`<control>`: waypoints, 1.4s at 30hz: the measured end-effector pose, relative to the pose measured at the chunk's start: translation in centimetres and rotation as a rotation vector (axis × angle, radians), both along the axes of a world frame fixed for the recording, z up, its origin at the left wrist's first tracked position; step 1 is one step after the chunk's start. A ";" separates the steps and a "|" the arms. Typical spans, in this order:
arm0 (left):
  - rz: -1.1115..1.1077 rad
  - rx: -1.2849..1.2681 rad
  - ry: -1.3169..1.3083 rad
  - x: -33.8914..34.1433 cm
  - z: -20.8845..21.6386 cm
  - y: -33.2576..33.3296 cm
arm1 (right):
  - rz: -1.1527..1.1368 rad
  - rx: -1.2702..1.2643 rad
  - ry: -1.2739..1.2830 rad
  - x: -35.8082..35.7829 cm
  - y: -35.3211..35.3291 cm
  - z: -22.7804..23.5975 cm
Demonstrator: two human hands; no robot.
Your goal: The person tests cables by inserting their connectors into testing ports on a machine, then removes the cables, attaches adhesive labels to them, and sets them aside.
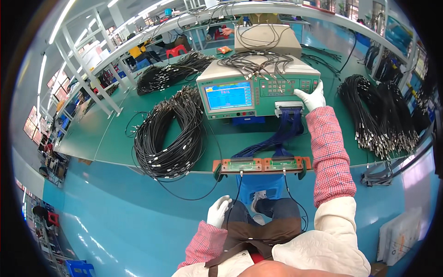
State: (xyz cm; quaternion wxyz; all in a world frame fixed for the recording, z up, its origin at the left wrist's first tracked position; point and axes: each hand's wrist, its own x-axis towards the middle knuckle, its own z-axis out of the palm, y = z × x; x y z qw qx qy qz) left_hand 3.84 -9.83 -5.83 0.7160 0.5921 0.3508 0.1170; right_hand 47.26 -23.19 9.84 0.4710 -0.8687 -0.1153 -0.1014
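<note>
My right hand (pixel 314 98), in a white glove, rests against the right end of a green and cream bench tester (pixel 258 87). Its thumb touches the front panel beside the keypad and a finger reaches up the right edge. My left hand (pixel 218 211), also gloved, hovers over my lap near a thin black cable (pixel 236 197); its fingers look loosely stretched with nothing visible in them. That cable and another black cable (pixel 290 194) hang from a test fixture (pixel 262 165) at the table's front edge. A dark blue wire bundle (pixel 272 138) joins fixture and tester.
A big coil of black cables (pixel 170 134) lies left of the tester on the green table (pixel 110 138). More cable bundles (pixel 378 115) hang over the right side. Loose cables (pixel 258 63) lie on top of the tester. A blue stool (pixel 249 187) stands under the table edge.
</note>
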 end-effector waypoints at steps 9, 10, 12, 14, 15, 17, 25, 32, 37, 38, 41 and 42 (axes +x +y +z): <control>-0.020 0.018 0.011 -0.4 -0.3 0.1 | 0.010 0.004 0.000 -0.5 -0.2 0.3; -0.023 0.016 0.013 -0.5 -0.3 0.0 | 0.007 0.002 0.002 -1.2 -0.2 0.6; -0.034 0.007 0.004 -0.8 -0.3 -0.2 | -0.068 0.002 -0.047 -3.2 -0.8 0.9; -0.051 0.005 0.010 -0.6 0.1 -0.3 | -0.021 0.368 -0.245 -4.2 -2.7 -1.7; -0.045 0.006 0.019 -0.7 0.1 -0.3 | 0.036 0.570 -0.237 -6.6 -3.6 -2.3; -0.040 0.000 0.018 -0.3 -0.2 -0.1 | 0.121 0.755 -0.111 -12.2 -6.2 -3.8; 0.005 0.057 -0.103 6.3 1.5 0.5 | 0.184 0.169 0.256 -23.3 -10.7 -15.2; -0.046 -0.092 -0.136 8.6 1.6 -1.2 | 0.397 0.270 0.366 -23.1 -8.5 -15.7; -0.029 0.008 -0.029 7.3 2.0 -1.7 | 0.265 0.660 0.743 -25.7 -6.9 -14.7; -0.027 0.008 -0.025 7.1 2.1 -1.7 | 0.226 0.720 0.717 -26.2 -6.8 -14.6; -0.025 -0.010 -0.031 7.5 1.9 -1.6 | 0.279 0.700 0.697 -29.7 -6.9 -15.0; -0.013 0.001 -0.041 7.6 1.6 -1.5 | 0.293 0.648 0.751 -30.8 -7.3 -14.1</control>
